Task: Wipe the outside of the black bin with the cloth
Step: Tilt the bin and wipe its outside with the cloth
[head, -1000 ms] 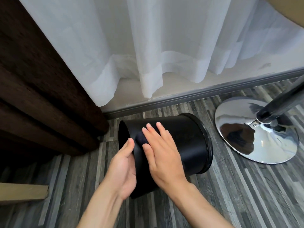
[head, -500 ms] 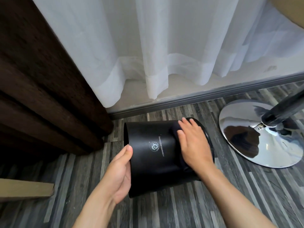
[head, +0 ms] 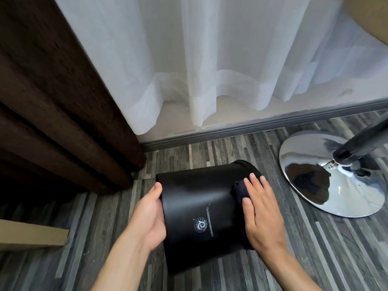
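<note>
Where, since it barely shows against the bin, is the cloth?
In the head view, the cloth lies under the right hand, pressed against the side of the black bin, near its right end.

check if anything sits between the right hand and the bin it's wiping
Only the cloth, pressed flat by the right hand against the bin near its right end. The left hand holds the bin's left end directly. Nothing else visible is in the way.
</note>
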